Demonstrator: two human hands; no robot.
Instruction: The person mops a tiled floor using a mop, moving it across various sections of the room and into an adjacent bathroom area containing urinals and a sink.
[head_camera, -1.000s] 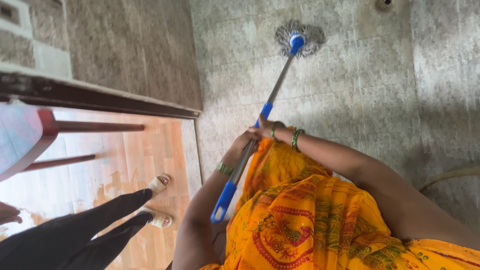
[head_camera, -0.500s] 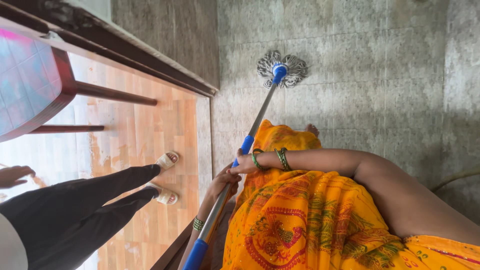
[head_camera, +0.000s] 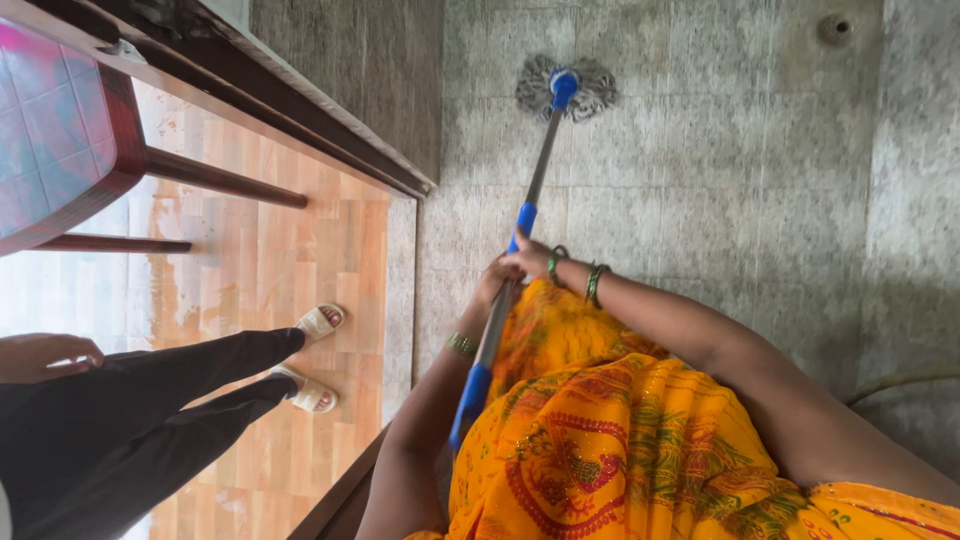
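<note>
Mop (head_camera: 535, 185) reached out across the grey tiled floor (head_camera: 720, 180).
Its grey string head lay far ahead; my left hand (head_camera: 492, 282) and right hand (head_camera: 530, 258) both clasped the silver-and-blue pole.

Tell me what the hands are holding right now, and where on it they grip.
Both hands grip the mop by its metal handle: the right hand just below the upper blue collar, the left hand directly beneath it on the bare shaft.

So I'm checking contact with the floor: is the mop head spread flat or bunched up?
Spread: the mop head strands fan out around the blue socket on the grey tiled floor.
</note>
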